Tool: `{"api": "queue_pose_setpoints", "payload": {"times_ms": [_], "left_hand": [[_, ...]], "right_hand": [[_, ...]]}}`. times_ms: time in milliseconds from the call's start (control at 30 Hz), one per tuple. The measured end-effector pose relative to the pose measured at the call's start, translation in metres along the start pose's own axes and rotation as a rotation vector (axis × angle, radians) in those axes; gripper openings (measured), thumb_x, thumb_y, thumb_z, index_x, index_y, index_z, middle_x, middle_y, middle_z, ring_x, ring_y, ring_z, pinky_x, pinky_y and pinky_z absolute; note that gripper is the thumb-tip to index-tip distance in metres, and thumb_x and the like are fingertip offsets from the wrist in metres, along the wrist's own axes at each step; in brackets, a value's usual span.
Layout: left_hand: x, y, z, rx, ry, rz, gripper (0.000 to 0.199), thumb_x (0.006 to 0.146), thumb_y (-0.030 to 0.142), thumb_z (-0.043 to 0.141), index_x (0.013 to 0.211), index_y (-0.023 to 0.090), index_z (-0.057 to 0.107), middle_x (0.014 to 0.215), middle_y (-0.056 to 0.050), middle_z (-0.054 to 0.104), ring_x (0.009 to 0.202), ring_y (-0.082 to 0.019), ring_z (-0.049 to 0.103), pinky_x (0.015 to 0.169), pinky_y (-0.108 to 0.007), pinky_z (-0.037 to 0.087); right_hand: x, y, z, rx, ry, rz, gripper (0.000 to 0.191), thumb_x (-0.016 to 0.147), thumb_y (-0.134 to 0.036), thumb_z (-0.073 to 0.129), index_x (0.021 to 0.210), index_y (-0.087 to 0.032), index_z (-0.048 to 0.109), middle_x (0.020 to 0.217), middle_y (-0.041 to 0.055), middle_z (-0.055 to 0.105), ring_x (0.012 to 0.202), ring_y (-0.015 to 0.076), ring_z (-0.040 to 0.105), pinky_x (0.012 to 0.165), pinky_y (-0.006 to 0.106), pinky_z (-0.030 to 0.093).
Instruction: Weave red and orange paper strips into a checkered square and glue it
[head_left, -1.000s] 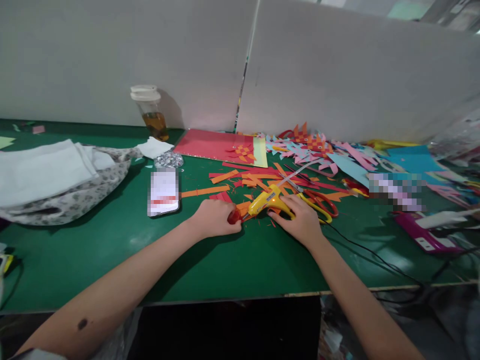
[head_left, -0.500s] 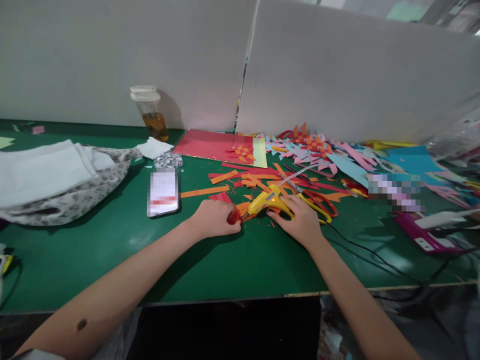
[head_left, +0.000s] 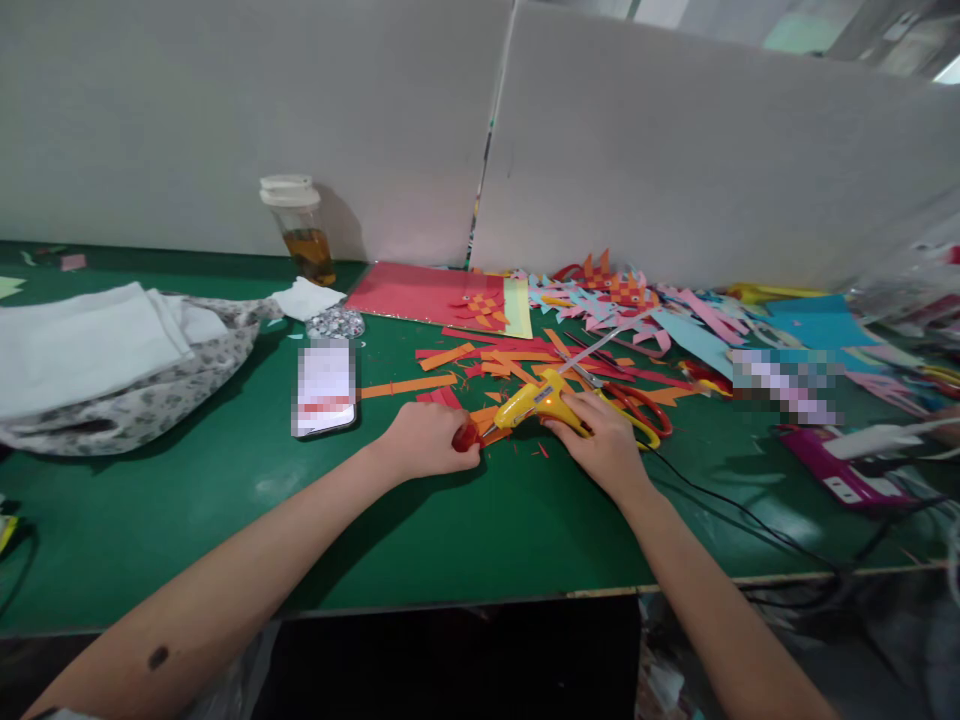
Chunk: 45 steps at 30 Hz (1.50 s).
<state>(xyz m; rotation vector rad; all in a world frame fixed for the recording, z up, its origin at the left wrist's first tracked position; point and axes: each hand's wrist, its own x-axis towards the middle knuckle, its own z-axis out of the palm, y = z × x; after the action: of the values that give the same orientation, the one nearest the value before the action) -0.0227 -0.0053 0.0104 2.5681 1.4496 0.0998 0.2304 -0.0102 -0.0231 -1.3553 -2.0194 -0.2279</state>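
My right hand [head_left: 602, 440] is closed around the handle of a yellow glue gun [head_left: 538, 400]; a clear glue stick [head_left: 607, 338] juts from its back. The nozzle points left and down, right at the fingers of my left hand [head_left: 424, 440]. Those fingers pinch a curled red paper strip [head_left: 465, 434]. Whether the nozzle touches the paper I cannot tell. Behind both hands lies a scatter of orange and red paper strips [head_left: 517, 358]. Scissors with red-orange handles [head_left: 637, 403] lie just beyond my right hand, partly hidden by it.
A phone [head_left: 325, 388] lies left of my hands, with a patterned cloth bag [head_left: 187, 375] beyond it. Against the wall stands a lidded cup of brown liquid [head_left: 307, 240]. Woven paper fish [head_left: 626, 290] lie at the back. On the right sits a magenta power strip [head_left: 840, 475] with cables.
Hardly anything differs. The view has shifted slightly; both hands keep their hold, and the glue gun's nozzle stays by the red paper strip.
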Motion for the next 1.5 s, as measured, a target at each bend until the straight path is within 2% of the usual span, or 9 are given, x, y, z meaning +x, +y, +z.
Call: {"api": "queue_pose_setpoints", "payload": {"times_ms": [233, 433, 633, 867, 1100, 1200, 1367, 1433, 1500], "left_hand": [[0.001, 0.0, 0.001, 0.008, 0.015, 0.013, 0.032, 0.075, 0.047, 0.043, 0.072, 0.019, 0.058, 0.071, -0.005, 0.063, 0.066, -0.021, 0.06, 0.054, -0.029, 0.039], [0.0, -0.001, 0.002, 0.003, 0.029, 0.028, 0.031, 0.075, 0.047, 0.042, 0.068, 0.019, 0.055, 0.069, -0.003, 0.063, 0.063, -0.02, 0.059, 0.051, -0.028, 0.036], [0.001, -0.001, 0.002, 0.0, 0.008, 0.016, 0.032, 0.077, 0.047, 0.043, 0.071, 0.019, 0.056, 0.07, -0.004, 0.063, 0.066, -0.02, 0.06, 0.053, -0.027, 0.035], [0.0, -0.003, 0.0, -0.011, 0.03, 0.088, 0.051, 0.081, 0.062, 0.029, 0.071, 0.019, 0.055, 0.067, -0.004, 0.062, 0.062, -0.019, 0.058, 0.048, -0.026, 0.027], [-0.004, -0.004, -0.002, -0.039, 0.148, 0.115, 0.049, 0.091, 0.041, 0.02, 0.071, 0.017, 0.057, 0.068, -0.006, 0.063, 0.063, -0.019, 0.058, 0.05, -0.027, 0.027], [-0.006, 0.001, -0.006, -0.288, 0.247, 0.046, 0.047, 0.092, 0.039, 0.023, 0.072, 0.016, 0.06, 0.071, -0.006, 0.063, 0.07, -0.018, 0.059, 0.058, -0.027, 0.035], [-0.007, 0.025, -0.004, -1.338, 0.117, 0.024, 0.036, 0.081, 0.045, 0.052, 0.108, 0.021, 0.057, 0.109, -0.005, 0.062, 0.095, -0.019, 0.058, 0.071, -0.025, 0.044], [-0.008, 0.033, -0.001, -1.606, 0.06, -0.032, 0.04, 0.074, 0.042, 0.062, 0.107, 0.018, 0.058, 0.106, -0.006, 0.062, 0.092, -0.019, 0.059, 0.072, -0.025, 0.046], [-0.009, 0.036, 0.002, -1.767, 0.102, -0.166, 0.038, 0.071, 0.039, 0.067, 0.101, 0.017, 0.059, 0.097, -0.004, 0.063, 0.084, -0.015, 0.06, 0.071, -0.023, 0.047]], "right_hand": [[0.001, -0.006, -0.003, -0.103, 0.055, 0.054, 0.052, 0.069, -0.056, 0.061, 0.102, -0.016, 0.063, 0.098, 0.012, 0.065, 0.09, 0.0266, 0.062, 0.076, 0.038, 0.052], [0.003, 0.001, -0.002, -0.094, 0.12, 0.072, 0.034, 0.079, -0.045, 0.055, 0.099, -0.018, 0.063, 0.091, 0.0105, 0.066, 0.085, 0.0251, 0.063, 0.076, 0.039, 0.051], [0.006, -0.003, -0.006, -0.117, 0.213, 0.19, 0.052, 0.068, -0.055, 0.063, 0.099, -0.013, 0.063, 0.096, 0.0147, 0.064, 0.089, 0.0282, 0.06, 0.079, 0.04, 0.049], [0.012, -0.01, -0.014, 0.129, 0.166, 0.411, 0.041, 0.072, -0.053, 0.058, 0.089, -0.017, 0.064, 0.092, 0.0097, 0.063, 0.087, 0.0248, 0.059, 0.078, 0.037, 0.046], [0.011, -0.04, -0.014, 0.423, 0.208, 0.574, 0.036, 0.081, -0.046, 0.049, 0.103, -0.018, 0.057, 0.105, 0.0102, 0.059, 0.095, 0.0236, 0.056, 0.08, 0.039, 0.045], [0.011, -0.068, -0.011, 0.593, 0.296, 0.662, 0.039, 0.078, -0.043, 0.057, 0.108, -0.02, 0.048, 0.109, 0.01, 0.055, 0.096, 0.0209, 0.056, 0.078, 0.035, 0.047], [0.008, -0.113, 0.001, 0.635, 0.288, 0.637, 0.027, 0.078, -0.036, 0.058, 0.092, -0.021, 0.042, 0.099, 0.007, 0.052, 0.091, 0.0185, 0.055, 0.072, 0.032, 0.05], [0.003, -0.13, 0.007, 0.671, 0.225, 0.578, 0.021, 0.084, -0.032, 0.049, 0.1, -0.021, 0.041, 0.104, 0.0088, 0.051, 0.094, 0.0189, 0.055, 0.075, 0.035, 0.051], [-0.003, -0.144, 0.01, 0.609, 0.177, 0.452, 0.03, 0.086, -0.026, 0.044, 0.115, -0.022, 0.039, 0.12, 0.0114, 0.045, 0.111, 0.021, 0.048, 0.089, 0.04, 0.046]]}}
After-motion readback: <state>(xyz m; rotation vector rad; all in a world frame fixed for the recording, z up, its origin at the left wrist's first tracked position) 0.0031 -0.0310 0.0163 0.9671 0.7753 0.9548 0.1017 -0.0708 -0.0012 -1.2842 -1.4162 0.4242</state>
